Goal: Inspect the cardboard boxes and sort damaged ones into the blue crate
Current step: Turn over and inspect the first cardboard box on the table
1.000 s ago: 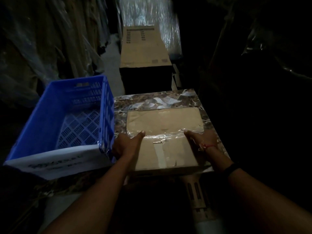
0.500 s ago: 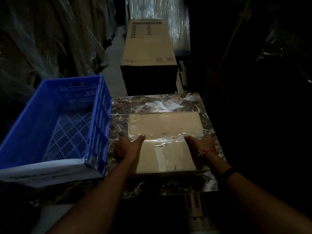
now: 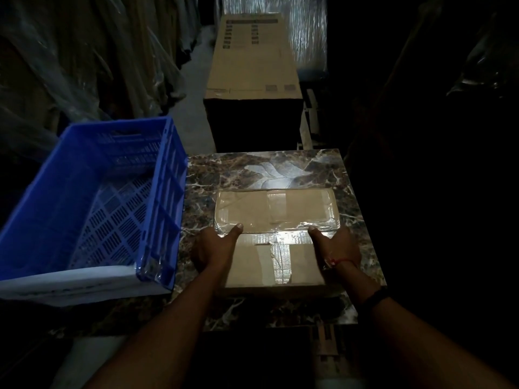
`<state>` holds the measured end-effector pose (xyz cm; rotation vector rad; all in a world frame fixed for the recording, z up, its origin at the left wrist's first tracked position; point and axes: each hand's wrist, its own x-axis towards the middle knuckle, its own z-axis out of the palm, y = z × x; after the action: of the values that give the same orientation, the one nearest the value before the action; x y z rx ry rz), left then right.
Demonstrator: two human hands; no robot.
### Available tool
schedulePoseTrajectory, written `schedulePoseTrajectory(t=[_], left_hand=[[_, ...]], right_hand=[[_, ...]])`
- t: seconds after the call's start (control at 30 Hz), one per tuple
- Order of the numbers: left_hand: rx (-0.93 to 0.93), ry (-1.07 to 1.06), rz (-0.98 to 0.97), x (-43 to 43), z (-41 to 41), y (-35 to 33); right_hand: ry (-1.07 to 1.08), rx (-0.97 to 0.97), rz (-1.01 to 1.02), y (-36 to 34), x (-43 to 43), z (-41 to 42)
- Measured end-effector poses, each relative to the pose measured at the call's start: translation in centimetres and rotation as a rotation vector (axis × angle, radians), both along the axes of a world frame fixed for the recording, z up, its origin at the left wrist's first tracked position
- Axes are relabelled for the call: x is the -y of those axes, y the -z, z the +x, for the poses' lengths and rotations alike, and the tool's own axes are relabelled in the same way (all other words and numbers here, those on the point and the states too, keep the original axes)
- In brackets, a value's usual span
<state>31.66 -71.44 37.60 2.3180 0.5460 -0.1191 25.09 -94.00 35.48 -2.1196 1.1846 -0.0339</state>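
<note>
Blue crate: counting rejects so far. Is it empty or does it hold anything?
Empty where visible: the blue crate shows a bare slotted floor, no box inside. The strip behind its near wall is hidden.

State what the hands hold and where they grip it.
Both hands hold the cardboard box: left hand on its left side, right hand on its right side, thumbs on top.
</note>
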Motion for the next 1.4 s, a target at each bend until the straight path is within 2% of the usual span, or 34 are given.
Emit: schedulePoseTrajectory(t=[0.13,0.3,0.33,0.4,0.47,0.57,0.67,0.77,1.07,1.2,1.3,1.33,1.4], left_hand=[[0.000,0.022,0.019,-0.1,0.3,0.5],[-0.039,0.036,-0.020,-0.4,0.6,1.4],[-0.057,0.050,-0.072,-0.5,0.8,1.9],[-0.074,0.117,-0.109,-0.5,1.1,2.1],[-0.027,0.368,0.016,-0.2,1.9,0.7],[-0.005,0.969,0.303,0.6,3.6,-2.4],[-0.096,1.298,0.650,1.9,4.3,-3.7],[-0.208,1.315,0.709,2.2,4.4,-3.1],[-0.273,1.337,0.850,3.5,4.3,-3.4],[-0.234,1.330,0.778,3.0,3.7,-3.3],[-0.125,1.321,0.664,1.5,3.1,-2.7],[-0.102,1.312,0.623,0.8,2.9,-2.5],[-0.097,1.277,0.558,-0.9,2.7,-2.0]], right_hand=[[-0.009,-0.033,-0.005,-0.1,0.1,0.0],[-0.079,0.027,0.069,0.4,0.7,-0.1],[-0.130,0.042,0.039,0.4,0.8,-0.1],[-0.314,0.094,-0.165,-0.2,0.9,0.1],[-0.572,0.105,-0.365,-1.7,0.6,1.2],[-0.985,-0.135,-0.328,-3.5,-1.0,4.6],[-1.177,-0.393,-0.381,-3.9,-2.3,6.7],[-1.158,-0.497,-0.365,-3.9,-2.8,7.0],[-1.163,-0.546,-0.368,-2.5,-2.9,7.3],[-1.141,-0.450,-0.356,-2.3,-2.0,6.5],[-1.045,-0.263,-0.279,-3.0,-1.4,4.7],[-1.024,-0.203,-0.308,-3.0,-1.0,4.0],[-0.922,-0.189,-0.204,-3.2,-0.8,2.5]])
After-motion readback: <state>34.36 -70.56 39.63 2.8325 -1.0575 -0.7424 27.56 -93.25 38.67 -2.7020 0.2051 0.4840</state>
